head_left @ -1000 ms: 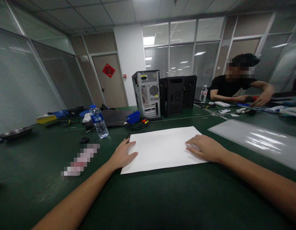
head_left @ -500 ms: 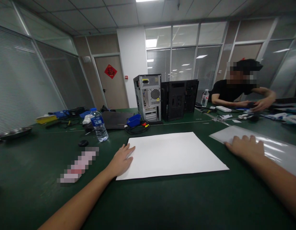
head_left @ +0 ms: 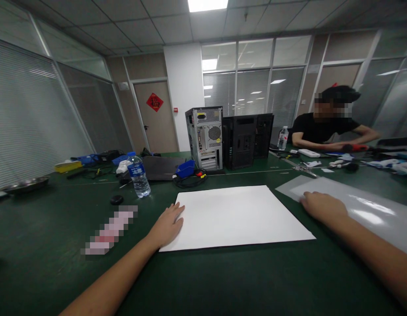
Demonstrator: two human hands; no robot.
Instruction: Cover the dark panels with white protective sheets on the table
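Observation:
A white sheet (head_left: 236,215) lies flat on the dark green table, with a thin dark border along its left and lower edges. My left hand (head_left: 167,224) rests on its left edge, fingers spread and nothing gripped. To the right of the white sheet is a clear plastic sheet (head_left: 364,204), glossy with light reflections. My right hand (head_left: 323,207) is at its left end, fingers curled together over its edge. The fingertips are partly hidden beneath the hand.
A water bottle (head_left: 139,175) and a round black object (head_left: 117,200) stand left of the white sheet. Behind are computer cases (head_left: 208,138), a blue item (head_left: 185,168) with cables, and a metal tray (head_left: 27,185). Across the table, a person (head_left: 322,127) sits near scattered tools.
My right hand's fingers have closed on the plastic sheet's edge, and that edge has shifted slightly left. My left hand stays on the white sheet. The view has tilted up a little.

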